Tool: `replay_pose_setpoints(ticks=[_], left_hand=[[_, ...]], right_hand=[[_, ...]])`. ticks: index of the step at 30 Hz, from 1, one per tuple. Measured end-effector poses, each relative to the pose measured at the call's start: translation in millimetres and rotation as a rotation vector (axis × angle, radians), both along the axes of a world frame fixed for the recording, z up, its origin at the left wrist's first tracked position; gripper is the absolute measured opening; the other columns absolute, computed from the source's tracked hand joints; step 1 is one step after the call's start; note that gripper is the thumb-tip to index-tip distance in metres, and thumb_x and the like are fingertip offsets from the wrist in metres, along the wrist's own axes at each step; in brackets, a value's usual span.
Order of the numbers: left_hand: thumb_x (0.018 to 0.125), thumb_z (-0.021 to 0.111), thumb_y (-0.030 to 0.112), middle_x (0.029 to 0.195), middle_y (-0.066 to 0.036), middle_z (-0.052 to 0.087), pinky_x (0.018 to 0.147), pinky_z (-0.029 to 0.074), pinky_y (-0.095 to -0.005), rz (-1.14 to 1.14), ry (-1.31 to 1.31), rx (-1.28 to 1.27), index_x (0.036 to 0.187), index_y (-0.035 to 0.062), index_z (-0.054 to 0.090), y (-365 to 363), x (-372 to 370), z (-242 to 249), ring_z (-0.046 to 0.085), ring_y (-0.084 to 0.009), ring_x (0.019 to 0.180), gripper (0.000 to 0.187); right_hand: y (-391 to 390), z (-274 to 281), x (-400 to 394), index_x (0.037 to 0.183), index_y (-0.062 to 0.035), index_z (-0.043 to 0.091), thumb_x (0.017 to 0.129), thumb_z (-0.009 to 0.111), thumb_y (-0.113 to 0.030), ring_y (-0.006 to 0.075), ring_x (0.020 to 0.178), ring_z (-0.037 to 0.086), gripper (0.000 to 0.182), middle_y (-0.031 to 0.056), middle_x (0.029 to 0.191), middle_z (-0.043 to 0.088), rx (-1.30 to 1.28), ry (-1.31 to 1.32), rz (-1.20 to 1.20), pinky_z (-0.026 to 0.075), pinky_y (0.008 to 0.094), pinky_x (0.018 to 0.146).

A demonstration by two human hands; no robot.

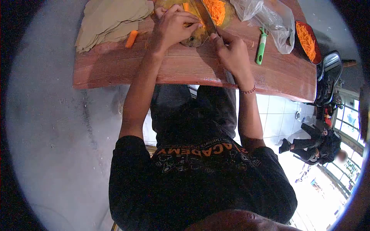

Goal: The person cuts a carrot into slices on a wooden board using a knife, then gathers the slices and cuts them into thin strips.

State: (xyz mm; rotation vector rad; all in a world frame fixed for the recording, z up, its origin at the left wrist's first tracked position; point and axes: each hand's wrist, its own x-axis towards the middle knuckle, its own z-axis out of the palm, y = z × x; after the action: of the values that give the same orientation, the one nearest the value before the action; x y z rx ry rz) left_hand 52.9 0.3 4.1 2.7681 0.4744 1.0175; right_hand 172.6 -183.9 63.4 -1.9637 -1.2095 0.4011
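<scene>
My left hand presses down with curled fingers on a carrot piece lying on a round wooden cutting board. My right hand grips the handle of a large knife, whose blade runs across the board next to the left fingers. A heap of shredded carrot sits on the far side of the board. I sit at a reddish wooden table, my dark shirt and lap below it.
A whole carrot piece lies left of the board beside a pile of brown leaves or paper. A green peeler, a clear plastic bag and a red bowl of shredded carrot lie right. Another person sits at lower right.
</scene>
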Motion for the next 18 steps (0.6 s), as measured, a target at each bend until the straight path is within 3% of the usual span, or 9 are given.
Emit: replay_pose_setpoints(ticks=[10,18], left_hand=[[0.078,0.078,0.039,0.094,0.012,0.074,0.089,0.031,-0.0379,-0.011,0.007,-0.019,0.087,0.0243,0.08,-1.9,0.5,1.6,0.059,-0.0101,0.096,0.018],[0.08,0.076,0.033,0.099,0.005,0.072,0.095,0.042,-0.0343,-0.087,0.068,-0.081,0.089,0.0179,0.08,2.3,0.4,5.1,0.059,-0.0178,0.099,0.018]], right_hand=[[0.2,-7.8,-3.8,0.11,-0.0058,0.069,0.094,0.057,-0.029,0.0452,0.081,0.066,0.031,0.0282,0.083,0.066,0.045,0.01,-0.034,0.053,0.0497,0.071],[0.9,-2.2,0.6,0.102,-0.0013,0.07,0.094,0.057,-0.028,0.0466,0.081,0.064,0.031,0.0288,0.083,0.065,0.001,-0.042,0.013,0.052,0.0516,0.072]])
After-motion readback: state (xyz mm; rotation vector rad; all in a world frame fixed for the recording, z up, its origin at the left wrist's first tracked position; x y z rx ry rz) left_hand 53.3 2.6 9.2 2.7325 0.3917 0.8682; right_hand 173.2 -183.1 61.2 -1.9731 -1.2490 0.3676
